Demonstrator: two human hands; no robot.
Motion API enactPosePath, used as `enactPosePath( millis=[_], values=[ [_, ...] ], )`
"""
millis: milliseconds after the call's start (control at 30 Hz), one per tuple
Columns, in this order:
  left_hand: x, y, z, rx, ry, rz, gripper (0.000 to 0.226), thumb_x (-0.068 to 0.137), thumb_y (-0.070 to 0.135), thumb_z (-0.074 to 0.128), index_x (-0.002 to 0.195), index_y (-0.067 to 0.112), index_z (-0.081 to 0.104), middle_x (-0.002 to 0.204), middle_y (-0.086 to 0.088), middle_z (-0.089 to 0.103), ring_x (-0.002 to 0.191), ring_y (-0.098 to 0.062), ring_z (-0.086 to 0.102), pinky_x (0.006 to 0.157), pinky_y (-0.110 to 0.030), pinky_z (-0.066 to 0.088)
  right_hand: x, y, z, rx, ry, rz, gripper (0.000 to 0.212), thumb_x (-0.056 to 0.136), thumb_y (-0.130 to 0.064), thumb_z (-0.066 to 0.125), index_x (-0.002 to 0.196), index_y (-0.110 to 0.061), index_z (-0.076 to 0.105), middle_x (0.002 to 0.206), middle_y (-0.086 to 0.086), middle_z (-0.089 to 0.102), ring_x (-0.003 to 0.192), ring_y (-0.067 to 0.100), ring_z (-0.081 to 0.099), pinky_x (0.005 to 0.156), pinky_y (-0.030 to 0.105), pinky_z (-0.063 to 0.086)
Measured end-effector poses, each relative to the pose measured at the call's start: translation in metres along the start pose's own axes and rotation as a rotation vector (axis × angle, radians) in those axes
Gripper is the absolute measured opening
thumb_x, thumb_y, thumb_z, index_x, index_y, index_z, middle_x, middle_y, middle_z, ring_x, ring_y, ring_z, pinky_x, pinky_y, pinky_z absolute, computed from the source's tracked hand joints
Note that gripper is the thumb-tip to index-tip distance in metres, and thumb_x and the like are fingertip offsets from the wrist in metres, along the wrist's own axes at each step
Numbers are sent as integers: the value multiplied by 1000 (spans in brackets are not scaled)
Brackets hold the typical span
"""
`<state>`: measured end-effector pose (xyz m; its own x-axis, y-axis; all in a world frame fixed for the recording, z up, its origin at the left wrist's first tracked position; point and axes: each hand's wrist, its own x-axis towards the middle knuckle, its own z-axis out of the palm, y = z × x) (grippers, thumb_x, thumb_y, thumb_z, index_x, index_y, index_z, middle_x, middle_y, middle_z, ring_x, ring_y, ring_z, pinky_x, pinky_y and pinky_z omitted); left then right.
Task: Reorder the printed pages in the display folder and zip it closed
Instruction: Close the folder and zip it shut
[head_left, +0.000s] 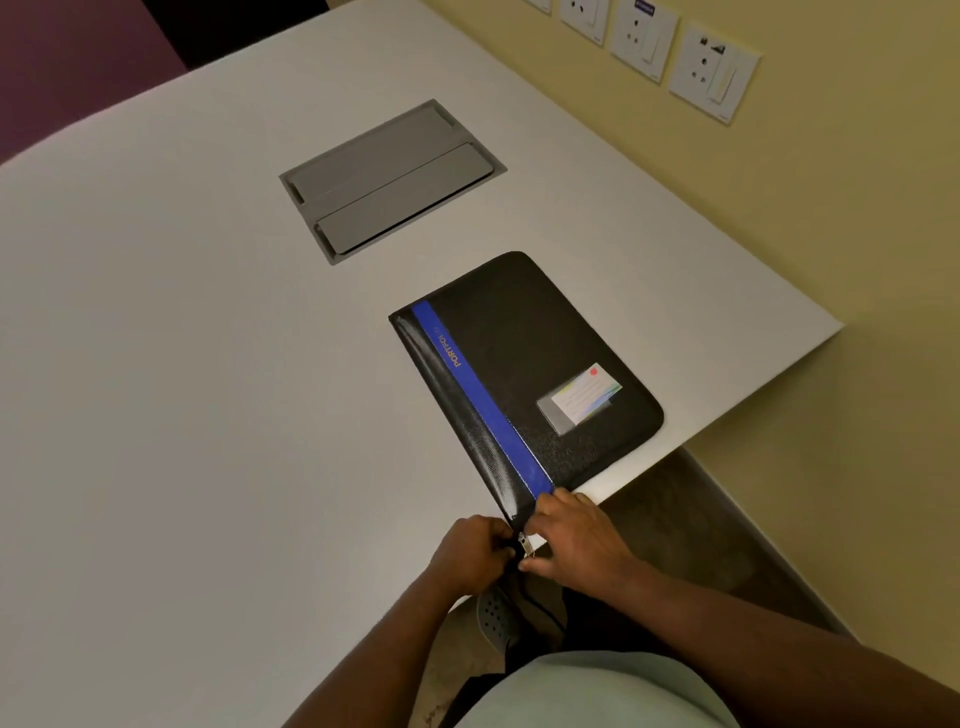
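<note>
In the head view, the black display folder (524, 374) lies closed at centre right of the frame, its lower corner at the white tabletop (182, 364) near edge. The left hand (475, 551) pinches that corner; the right hand (576, 535) grip is curled beside the zip pull (527, 545). Bare tabletop spreads across the left; a grey hatch (392, 182) sits at upper centre.

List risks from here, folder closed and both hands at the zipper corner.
1. The folder lies near the table edge, its near corner at the rim; a hard tug on the zipper pull might drag it off.
2. The left hand and right hand crowd that corner, so either grip looks small and may slip.
</note>
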<state>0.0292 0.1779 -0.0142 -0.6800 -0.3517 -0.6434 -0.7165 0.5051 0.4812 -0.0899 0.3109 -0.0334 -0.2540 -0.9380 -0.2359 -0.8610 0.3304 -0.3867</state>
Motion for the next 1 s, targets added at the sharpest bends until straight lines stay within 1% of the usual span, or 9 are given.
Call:
enactPosePath(
  millis=[67,233,367,500,667,733,867,933,1000],
  values=[
    [-22,-9,0,19,-4,45,20,89,18,61,107,16,69,104,-2,70,98,-16,61,78,-21,41,-13,-29,9,-18,40,41,42,85,-51,62,118,-24,64,115,-5,58,112,12,48,97,29,37],
    [-18,-6,0,42,-49,27,19,89,17,58,105,16,68,104,-4,70,97,-18,62,79,-25,46,-15,-29,18,127,71,140,28,92,-40,58,112,-22,67,112,-7,59,106,6,46,93,20,40],
    [-20,-4,-2,170,10,27,25,92,20,57,114,16,67,109,-3,68,98,-19,63,75,-24,46,-15,-30,17,43,71,106,29,99,-35,47,113,-19,68,110,-2,64,103,10,52,93,24,41],
    [-22,-4,-1,315,81,12,29,90,19,60,119,18,65,109,-4,66,96,-19,62,69,-21,41,-10,-23,10,-22,90,198,29,99,-32,46,110,-15,67,108,2,65,100,13,54,91,27,44],
    [-23,-13,-10,400,83,-28,30,89,22,61,119,18,63,108,-1,64,94,-15,61,69,-20,41,-10,13,-12,-44,125,439,28,98,-32,50,113,-16,66,111,1,64,102,12,55,92,26,46],
    [-24,-16,-14,437,87,-46,28,89,25,61,117,19,63,107,-1,64,92,-15,61,66,-20,39,-15,35,-18,-30,162,511,26,97,-33,52,109,-16,69,104,0,65,95,10,56,86,24,48],
    [-23,-16,-18,498,73,-63,27,89,27,61,115,18,63,102,1,64,80,-11,55,64,-20,39,-24,78,-30,-79,170,592,26,97,-31,52,99,-13,71,91,2,64,80,11,54,69,22,43],
    [-22,-14,-20,539,55,-74,29,89,27,62,116,17,62,102,1,64,81,-12,56,65,-20,40,-27,100,-40,-113,171,604,27,98,-29,51,99,-13,72,92,4,64,82,14,56,66,23,37],
    [-22,-12,-22,579,28,-85,30,89,29,62,116,17,61,103,0,64,87,-14,61,66,-21,41,-24,120,-52,-179,135,540,28,99,-27,48,99,-14,72,93,3,63,87,14,57,65,23,36]
  ],
)
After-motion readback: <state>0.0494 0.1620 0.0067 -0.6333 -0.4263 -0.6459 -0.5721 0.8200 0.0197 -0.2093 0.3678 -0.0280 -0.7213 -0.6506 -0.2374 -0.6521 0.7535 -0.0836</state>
